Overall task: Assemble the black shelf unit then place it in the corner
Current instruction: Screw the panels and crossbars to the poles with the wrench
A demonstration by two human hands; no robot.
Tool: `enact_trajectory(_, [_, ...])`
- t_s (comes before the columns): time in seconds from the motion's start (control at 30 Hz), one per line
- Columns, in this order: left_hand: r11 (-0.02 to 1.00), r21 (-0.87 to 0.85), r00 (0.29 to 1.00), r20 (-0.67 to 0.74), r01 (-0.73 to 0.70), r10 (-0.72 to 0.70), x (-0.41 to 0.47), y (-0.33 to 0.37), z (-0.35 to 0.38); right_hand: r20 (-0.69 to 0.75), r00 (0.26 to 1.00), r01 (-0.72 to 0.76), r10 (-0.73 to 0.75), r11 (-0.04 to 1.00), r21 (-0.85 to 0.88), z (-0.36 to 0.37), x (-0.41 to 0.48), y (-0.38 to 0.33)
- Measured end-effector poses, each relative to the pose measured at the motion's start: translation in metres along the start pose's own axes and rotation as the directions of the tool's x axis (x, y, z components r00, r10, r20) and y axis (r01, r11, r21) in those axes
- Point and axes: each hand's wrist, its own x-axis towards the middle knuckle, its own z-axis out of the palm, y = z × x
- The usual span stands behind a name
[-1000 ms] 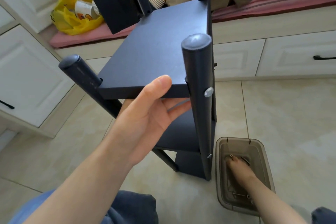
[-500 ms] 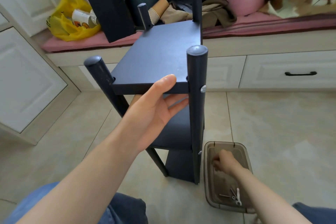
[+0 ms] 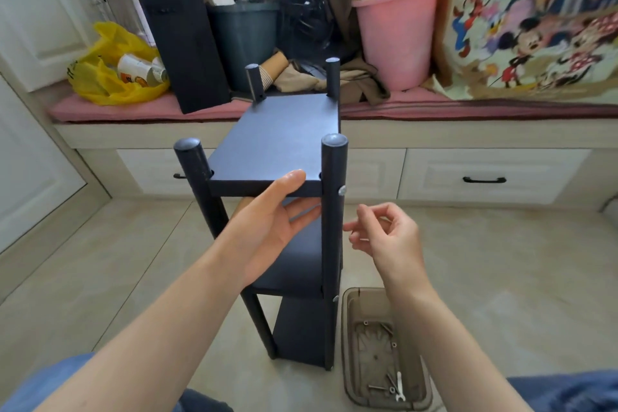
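Left hand point(image 3: 267, 231) holds shelf unit point(image 3: 277, 144); right hand point(image 3: 384, 234) hovers beside

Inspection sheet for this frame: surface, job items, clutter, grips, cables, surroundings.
Surface: beige tiled floor; black shelf unit stands on it.
Job's things: black shelf unit upright, three boards on four posts; brown tray beside it holds bolts and a white wrench.
Clutter: yellow bag, pink bucket, dark bin on the bench.
Grips: left hand grips the top board at its front edge; right hand curled near the post, contents unclear.
Cables: dark tangle behind the bin, possibly cords.
Surroundings: white drawers with black handles below the bench.
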Motion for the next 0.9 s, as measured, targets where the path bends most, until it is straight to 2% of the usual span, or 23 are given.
enact_trajectory(0.07, [1.000,0.003,1.000,0.009,-0.008,0.008,-0.001,0.001,0.002,0.055,0.997,0.052,-0.053,0.999,0.017,0.004,-0.010,-0.029])
enact_trajectory(0.2, [1.000,0.004,1.000,0.010,-0.006,0.006,-0.001,0.002,0.003,0.149,0.988,0.040,-0.043,0.999,0.022,0.001,-0.019,-0.074])
enact_trajectory(0.37, [1.000,-0.023,1.000,-0.018,0.012,-0.013,0.000,0.003,0.003,0.298,0.954,0.120,-0.043,0.962,-0.245,-0.011,-0.015,-0.100])
enact_trajectory(0.47, [0.999,-0.035,1.000,-0.018,0.012,-0.012,0.001,0.001,0.002,0.318,0.947,0.075,0.041,0.936,-0.344,-0.018,-0.006,-0.105])
enact_trajectory(0.57, [1.000,-0.021,1.000,0.000,0.010,-0.010,0.002,0.001,0.001,0.395,0.912,0.024,0.110,0.947,-0.319,-0.020,0.000,-0.107])
enact_trajectory(0.67, [1.000,0.007,1.000,0.019,0.002,-0.002,0.002,0.001,-0.001,0.481,0.869,0.042,0.116,0.951,-0.305,-0.016,0.003,-0.103])
enact_trajectory(0.9, [1.000,0.003,0.999,0.035,0.003,-0.003,0.001,0.002,0.000,0.477,0.878,0.123,0.034,0.948,-0.292,-0.009,0.005,-0.093])
